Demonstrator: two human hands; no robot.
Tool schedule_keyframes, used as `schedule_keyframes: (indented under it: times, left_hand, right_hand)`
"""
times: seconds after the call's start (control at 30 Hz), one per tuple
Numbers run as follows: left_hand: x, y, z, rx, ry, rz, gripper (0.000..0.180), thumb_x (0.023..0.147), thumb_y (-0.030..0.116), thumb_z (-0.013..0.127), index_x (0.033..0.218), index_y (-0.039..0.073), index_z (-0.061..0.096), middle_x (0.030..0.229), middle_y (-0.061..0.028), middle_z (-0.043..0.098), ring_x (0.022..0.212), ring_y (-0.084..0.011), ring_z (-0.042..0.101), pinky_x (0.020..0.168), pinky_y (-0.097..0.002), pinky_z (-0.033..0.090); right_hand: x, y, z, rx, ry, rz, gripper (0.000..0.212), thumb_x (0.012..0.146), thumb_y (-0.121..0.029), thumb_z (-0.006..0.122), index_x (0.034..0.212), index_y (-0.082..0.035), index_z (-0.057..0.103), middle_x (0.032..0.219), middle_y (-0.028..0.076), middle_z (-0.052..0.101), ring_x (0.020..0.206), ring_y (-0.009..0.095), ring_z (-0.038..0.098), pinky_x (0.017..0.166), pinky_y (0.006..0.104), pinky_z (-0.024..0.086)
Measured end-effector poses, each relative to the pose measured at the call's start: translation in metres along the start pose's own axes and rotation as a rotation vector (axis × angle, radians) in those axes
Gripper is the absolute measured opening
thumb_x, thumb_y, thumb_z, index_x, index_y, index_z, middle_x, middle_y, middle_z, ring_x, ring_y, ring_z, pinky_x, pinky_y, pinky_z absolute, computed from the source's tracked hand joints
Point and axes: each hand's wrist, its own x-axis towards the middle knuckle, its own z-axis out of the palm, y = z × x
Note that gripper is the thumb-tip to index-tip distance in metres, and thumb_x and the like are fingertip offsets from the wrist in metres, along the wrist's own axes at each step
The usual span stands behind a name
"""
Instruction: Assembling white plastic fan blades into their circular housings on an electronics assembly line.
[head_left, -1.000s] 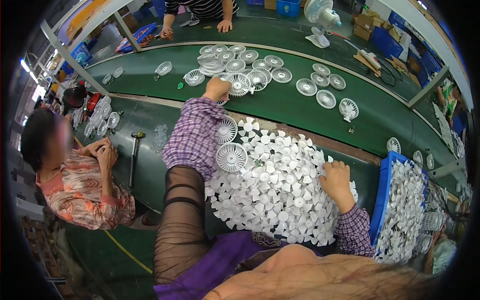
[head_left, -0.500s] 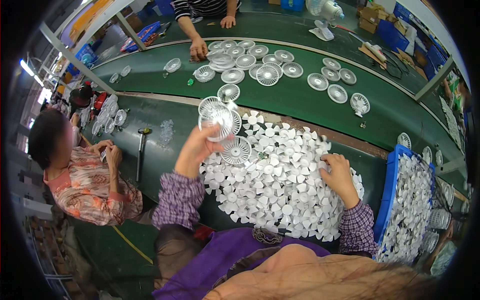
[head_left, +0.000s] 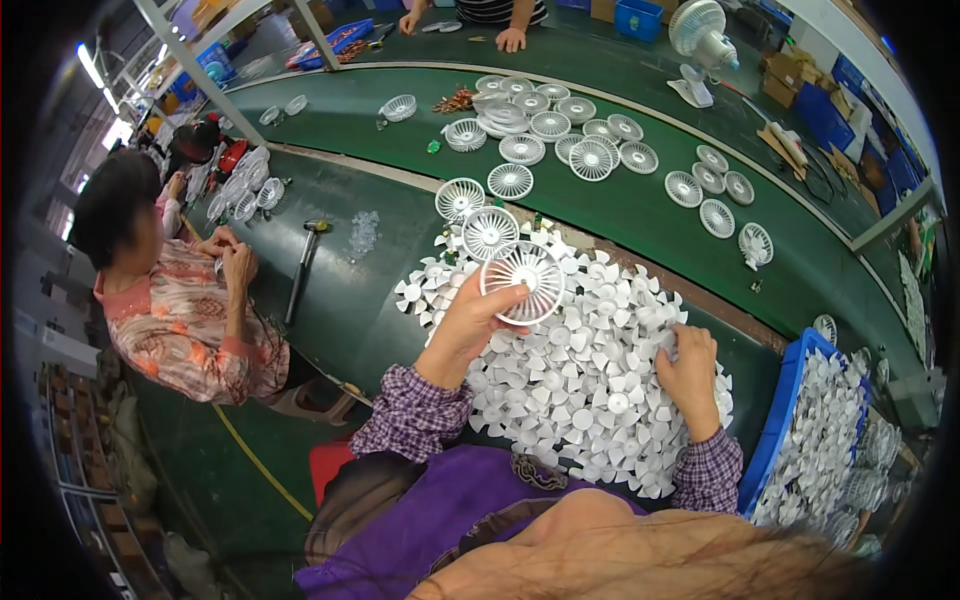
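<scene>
Left hand (head_left: 468,318) just brought a white slotted cover (head_left: 540,272) off the green belt (head_left: 335,135), grip pinching it above the blade pile (head_left: 580,400); right hand's (head_left: 690,375) at the pile, can't tell its grip.

At nine o'clock is a person (head_left: 180,345) in an orange-patterned top; closer in lies a dark-handled hammer (head_left: 303,270), clear plastic bits (head_left: 364,236) near it at ten. A white desk fan (head_left: 712,48) stands at one, cardboard boxes (head_left: 783,80) at two; a yellow floor line (head_left: 261,462) runs at eight.
</scene>
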Motion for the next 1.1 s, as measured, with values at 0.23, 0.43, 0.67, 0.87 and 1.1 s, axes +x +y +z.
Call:
schedule_keyframes:
  times: [0.23, 0.43, 0.67, 0.87, 1.1]
  left_hand:
    - [0.016, -0.009, 0.021, -0.052, -0.062, 0.085, 0.035, 0.086, 0.004, 0.06, 0.12, 0.0, 0.051, 0.105, -0.008, 0.063, 0.088, -0.0155, 0.065, 0.07, -0.0302, 0.058]
    - [0.023, -0.019, 0.029, 0.089, -0.066, 0.093, 0.044, 0.079, -0.002, 0.058, 0.123, 0.001, 0.048, 0.109, -0.0056, 0.062, 0.095, -0.012, 0.061, 0.078, -0.0255, 0.052]
    - [0.02, -0.034, 0.057, 0.08, -0.218, 0.11, 0.056, 0.076, -0.006, 0.051, 0.13, -0.001, 0.039, 0.117, -0.0068, 0.054, 0.104, -0.0124, 0.055, 0.084, -0.023, 0.045]
    - [0.017, -0.037, 0.056, 0.115, -0.216, 0.119, 0.053, 0.081, -0.004, 0.057, 0.131, -0.002, 0.039, 0.115, -0.0077, 0.056, 0.099, -0.0103, 0.056, 0.078, -0.022, 0.048]
    - [0.021, -0.04, 0.056, 0.244, -0.027, 0.256, 0.034, 0.085, 0.006, 0.066, 0.117, 0.0, 0.054, 0.1, -0.0031, 0.062, 0.085, -0.0067, 0.057, 0.071, -0.0212, 0.048]
  right_hand:
    - [0.012, -0.02, -0.016, 0.348, 0.19, 0.09, 0.034, 0.069, -0.009, 0.066, 0.099, 0.003, 0.056, 0.087, 0.014, 0.057, 0.085, 0.029, 0.054, 0.079, 0.0371, 0.043]
    - [0.02, -0.045, -0.033, 0.312, 0.19, -0.058, 0.033, 0.069, -0.006, 0.069, 0.099, 0.001, 0.058, 0.087, 0.012, 0.059, 0.085, 0.029, 0.055, 0.076, 0.0362, 0.044]
    - [0.057, -0.096, -0.034, 0.152, 0.183, -0.287, 0.037, 0.07, -0.011, 0.072, 0.102, 0.002, 0.059, 0.091, 0.013, 0.056, 0.086, 0.03, 0.052, 0.076, 0.039, 0.042]
    - [0.063, -0.101, -0.022, 0.163, 0.138, -0.309, 0.037, 0.069, -0.009, 0.071, 0.102, 0.003, 0.059, 0.09, 0.013, 0.055, 0.086, 0.031, 0.051, 0.076, 0.0389, 0.042]
    - [0.055, -0.092, -0.012, 0.461, 0.28, -0.212, 0.035, 0.071, -0.002, 0.072, 0.103, 0.001, 0.057, 0.089, 0.012, 0.056, 0.075, 0.024, 0.054, 0.068, 0.0301, 0.045]
